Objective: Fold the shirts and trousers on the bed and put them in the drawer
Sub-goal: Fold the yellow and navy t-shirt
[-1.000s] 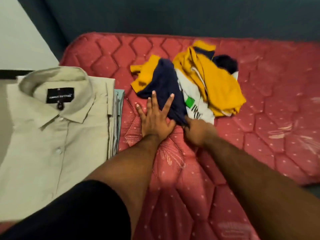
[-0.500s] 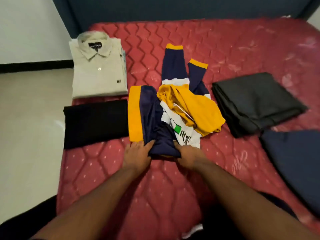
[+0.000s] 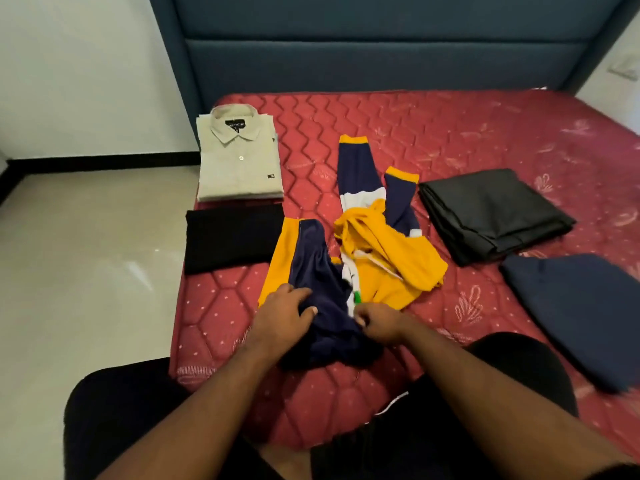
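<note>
Roughly, by size, largest first:
Bed: red quilted mattress (image 3: 450,140) under everything, spreading well beyond the fingers on all sides
Navy cloth: folded piece (image 3: 581,313) well to the right of the right hand's fingers, at the mattress edge
Dark grey trousers: folded stack (image 3: 491,213) beyond and right of the right fingers, apart from them
Beige shirt: folded, collar up (image 3: 239,157), far beyond the left fingers and to their left
Black garment: folded flat (image 3: 232,237), just left of and beyond the left fingers
Navy-and-yellow top: crumpled heap (image 3: 346,258) directly ahead of both sets of fingers, its sleeves reaching away from them; not yet folded
Left hand: (image 3: 280,315) fingers curled over the navy hem, gripping it
Right hand: (image 3: 379,322) fingers bunched, pinching the hem by the white panel
Handling: judged soft, light and limp knit; it will sag and crease, not slip; best taken at the hem corners or shoulder seams, pulled taut and laid flat
Containers: no drawer in view, so its contents cannot be told
</note>
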Tool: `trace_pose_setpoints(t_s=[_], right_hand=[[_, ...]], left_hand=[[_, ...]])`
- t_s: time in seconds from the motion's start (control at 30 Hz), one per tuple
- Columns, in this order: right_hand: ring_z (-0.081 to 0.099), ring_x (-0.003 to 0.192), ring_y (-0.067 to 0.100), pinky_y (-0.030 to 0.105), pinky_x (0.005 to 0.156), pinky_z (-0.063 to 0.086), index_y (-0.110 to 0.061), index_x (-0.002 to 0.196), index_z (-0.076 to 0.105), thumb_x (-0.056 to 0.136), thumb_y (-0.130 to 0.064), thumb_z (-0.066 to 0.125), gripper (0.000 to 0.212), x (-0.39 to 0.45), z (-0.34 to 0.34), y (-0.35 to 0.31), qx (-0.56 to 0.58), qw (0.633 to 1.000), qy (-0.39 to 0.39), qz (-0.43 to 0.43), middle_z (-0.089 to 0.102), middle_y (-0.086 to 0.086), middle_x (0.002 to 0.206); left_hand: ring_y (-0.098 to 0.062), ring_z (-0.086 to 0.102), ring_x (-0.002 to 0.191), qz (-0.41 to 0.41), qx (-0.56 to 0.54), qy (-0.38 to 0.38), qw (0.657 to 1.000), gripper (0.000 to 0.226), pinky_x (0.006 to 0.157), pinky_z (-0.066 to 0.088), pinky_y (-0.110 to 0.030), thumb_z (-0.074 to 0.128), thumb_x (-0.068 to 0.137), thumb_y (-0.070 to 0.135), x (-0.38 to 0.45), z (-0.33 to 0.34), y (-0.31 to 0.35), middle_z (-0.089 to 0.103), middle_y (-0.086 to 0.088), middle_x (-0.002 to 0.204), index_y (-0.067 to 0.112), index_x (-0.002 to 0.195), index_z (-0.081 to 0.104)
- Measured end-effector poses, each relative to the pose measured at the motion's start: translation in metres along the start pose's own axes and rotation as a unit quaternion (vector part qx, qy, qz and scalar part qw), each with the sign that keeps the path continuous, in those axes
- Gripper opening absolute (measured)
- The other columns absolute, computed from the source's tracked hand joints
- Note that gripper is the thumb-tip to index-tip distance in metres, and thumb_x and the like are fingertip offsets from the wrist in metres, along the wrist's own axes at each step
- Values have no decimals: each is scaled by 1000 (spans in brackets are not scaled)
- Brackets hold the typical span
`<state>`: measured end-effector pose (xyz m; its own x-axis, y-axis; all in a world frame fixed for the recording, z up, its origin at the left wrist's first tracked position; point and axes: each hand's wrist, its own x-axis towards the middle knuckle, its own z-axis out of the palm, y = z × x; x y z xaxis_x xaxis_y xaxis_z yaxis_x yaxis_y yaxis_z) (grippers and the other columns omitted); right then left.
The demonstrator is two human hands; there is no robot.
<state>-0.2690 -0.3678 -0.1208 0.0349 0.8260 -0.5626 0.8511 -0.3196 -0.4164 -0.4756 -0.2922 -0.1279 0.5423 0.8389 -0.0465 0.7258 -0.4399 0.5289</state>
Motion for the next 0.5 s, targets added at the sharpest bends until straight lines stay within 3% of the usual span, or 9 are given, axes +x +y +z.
trace_pose_setpoints(t_s=[0.07,0.1,0.2,0.23,0.3,0.37,0.43,0.47,0.5], right_hand=[[53,60,11,25,52,43,-20,69,46,85,-1,63,30,-11,7,-12,105,991,-67,-41,53,-3,64],[54,60,7,23,53,46,-18,71,52,86,-2,65,25,-13,8,-10,136,987,-53,-59,57,-4,66],[61,83,19,37,74,50,-17,90,63,83,-12,68,10,-3,1,17,144,957,252,-18,65,4,94],[60,95,26,40,78,49,-16,110,61,82,-15,68,29,-1,-3,27,119,940,320,19,59,8,114],[57,105,36,41,75,48,-23,143,36,82,-18,67,69,2,-8,44,115,932,332,88,33,11,145],[58,104,41,40,70,45,-29,147,26,84,-19,63,74,6,-8,56,111,930,317,149,30,14,146],[60,104,40,41,73,45,-23,126,50,87,-22,56,40,13,-12,67,102,939,293,149,52,16,127],[60,103,39,40,76,46,-19,112,59,89,-24,55,24,15,-20,65,91,947,271,144,59,17,117],[60,103,38,40,78,46,-17,104,63,90,-24,54,19,18,-38,64,83,948,272,144,63,17,112]], left_hand=[[-24,55,114,45,-69,6,997,43,96,45,-36,59,88,23,9,7,3,57,-6,120,18,131,59],[-22,54,116,61,-100,2,993,43,97,44,-34,59,89,14,12,11,5,57,-5,122,16,131,59],[-20,52,123,74,-163,-17,984,45,102,43,-34,55,89,6,25,27,14,57,-4,129,14,134,57],[-20,51,125,69,-178,-13,981,47,103,44,-37,56,89,7,31,33,17,55,-3,132,15,136,56],[-16,44,132,43,-186,-21,981,62,107,40,-36,64,88,17,47,42,22,47,1,143,20,146,42],[-9,43,128,13,-159,-91,983,79,105,40,-34,72,83,37,63,48,25,46,6,144,25,150,32],[-14,60,103,-2,-104,-151,983,45,88,50,-37,74,80,42,82,44,33,67,2,112,22,119,62],[-17,63,87,-3,-90,-151,984,23,77,51,-36,73,82,36,92,40,37,68,-2,90,16,92,68],[-20,61,78,-4,-92,-127,988,21,69,48,-34,71,85,29,111,31,45,65,-6,77,12,75,66]])
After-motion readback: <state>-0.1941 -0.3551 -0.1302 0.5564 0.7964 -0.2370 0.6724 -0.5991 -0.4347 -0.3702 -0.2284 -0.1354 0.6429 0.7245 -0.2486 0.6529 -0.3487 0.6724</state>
